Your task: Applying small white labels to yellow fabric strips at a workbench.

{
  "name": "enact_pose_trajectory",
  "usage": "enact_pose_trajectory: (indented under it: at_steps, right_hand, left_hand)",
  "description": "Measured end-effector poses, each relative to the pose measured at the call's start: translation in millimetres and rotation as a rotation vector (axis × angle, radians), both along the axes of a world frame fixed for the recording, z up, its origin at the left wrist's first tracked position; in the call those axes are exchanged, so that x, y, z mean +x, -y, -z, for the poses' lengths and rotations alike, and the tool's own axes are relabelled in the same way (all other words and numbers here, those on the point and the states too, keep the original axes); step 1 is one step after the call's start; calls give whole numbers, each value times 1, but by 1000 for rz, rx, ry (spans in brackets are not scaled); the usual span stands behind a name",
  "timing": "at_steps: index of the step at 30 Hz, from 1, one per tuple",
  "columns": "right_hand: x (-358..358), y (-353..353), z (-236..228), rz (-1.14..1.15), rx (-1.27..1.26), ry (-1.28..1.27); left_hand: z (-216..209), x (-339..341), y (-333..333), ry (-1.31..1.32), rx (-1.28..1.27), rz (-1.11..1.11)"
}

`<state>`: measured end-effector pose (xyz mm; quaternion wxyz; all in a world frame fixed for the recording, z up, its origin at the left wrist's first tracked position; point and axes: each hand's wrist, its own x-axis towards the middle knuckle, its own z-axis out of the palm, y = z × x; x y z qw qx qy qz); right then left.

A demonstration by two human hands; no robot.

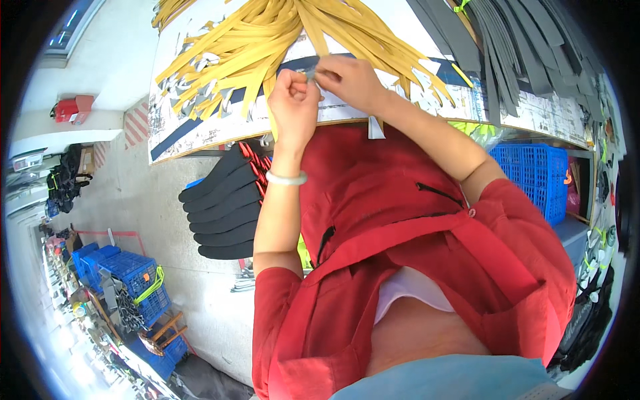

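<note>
Over the table's near edge, my left hand (293, 107) is closed, its thumb and fingers pinched together. My right hand (348, 81) meets it from the right, also in a pinch. Between the fingertips shows a small grey piece (311, 75), too small to make out its kind. A yellow strap (319, 41) runs from the bundle down to my right fingers; whether it joins the grey piece is hidden. The large bundle of yellow straps (260, 33) fans out beyond both hands, many with silvery-white ends. Another yellow strap hangs beside my left wrist.
Dark grey straps (503, 53) lie at the right on the white worktable (175, 137). Black curved pieces with red edges (223, 207) are stacked below the table, left of my body. A blue crate (530, 177) sits under the right side; more blue crates (127, 267) stand at far left.
</note>
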<state>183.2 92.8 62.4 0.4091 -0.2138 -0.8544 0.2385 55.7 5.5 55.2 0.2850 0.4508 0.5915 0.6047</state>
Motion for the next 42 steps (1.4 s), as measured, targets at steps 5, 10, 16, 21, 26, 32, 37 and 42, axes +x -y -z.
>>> enact_pose_trajectory:
  at_steps: [5, 10, 16, 21, 26, 32, 37, 42]
  right_hand:
    - [15, 6, 8, -187, -541, -81]
    - [19, 11, -11, -246, -1071, -109]
    - [28, 27, 10, -316, -992, -205]
    - [84, 24, 43, -108, -813, 71]
    - [125, 9, 39, 158, -486, 321]
    - [116, 20, 36, 124, -393, 523]
    - [136, 3, 39, 364, -133, 394]
    - [126, -7, 33, 326, -291, 310]
  left_hand:
    - [-18, -19, 11, 49, 39, 220]
    - [-10, -28, 14, -2, 28, 234]
    - [-17, -12, 29, -199, 49, 163]
    - [-20, -120, 67, -43, 234, -511]
    - [17, -73, 77, -179, -64, -295]
    - [45, 58, 44, -394, 69, 320]
    - [46, 77, -15, -494, 121, 410]
    - [56, 88, -77, -803, 231, 385]
